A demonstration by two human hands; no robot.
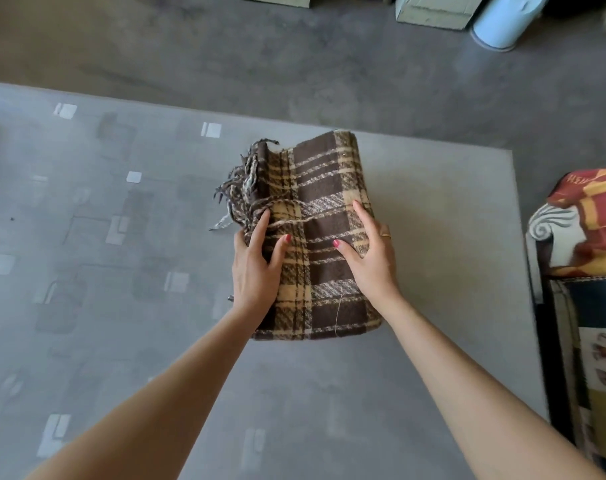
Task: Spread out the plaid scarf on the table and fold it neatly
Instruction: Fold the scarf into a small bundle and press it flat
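Red-and-yellow cloth [596,199] at right edge: pale letters, partly cut off and blurred, maybe "HEM…"; not readable for certain. No other text, label or number legible anywhere.

left fingers [240,242] vanish under the scarf [329,188]; the desk [121,341] and a blurred bin [502,22] are cut off.
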